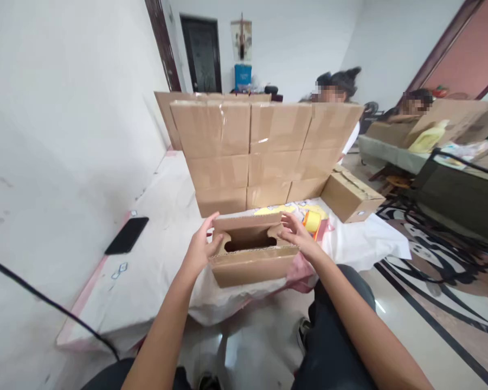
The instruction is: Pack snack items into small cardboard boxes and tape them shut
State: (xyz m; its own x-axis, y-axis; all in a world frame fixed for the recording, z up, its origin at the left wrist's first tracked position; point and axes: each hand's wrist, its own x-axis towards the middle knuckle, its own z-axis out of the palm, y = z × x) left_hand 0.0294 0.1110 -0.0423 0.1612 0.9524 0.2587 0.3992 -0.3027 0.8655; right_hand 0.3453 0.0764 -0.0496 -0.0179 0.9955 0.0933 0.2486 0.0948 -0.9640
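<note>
An open cardboard box (254, 269) sits on the near edge of the cloth-covered table, its long flaps raised. Its short end flaps, with rounded cut-outs, fold over the dark opening. At the left end of the box, my left hand (201, 244) grips the flap, thumb inward and fingers at the outer corner. My right hand (299, 235) holds the opposite end in much the same way. Right behind that hand lies a yellow tape roll (312, 221) with an orange part. Whatever is inside the box is lost in shadow.
Taped cardboard boxes (268, 154) form a stacked wall behind. A closed box (350, 195) stands to the right, a black phone (127, 236) to the left. The white cloth (162, 271) covers the table. Two people sit beyond, near a yellowish bottle (429, 136).
</note>
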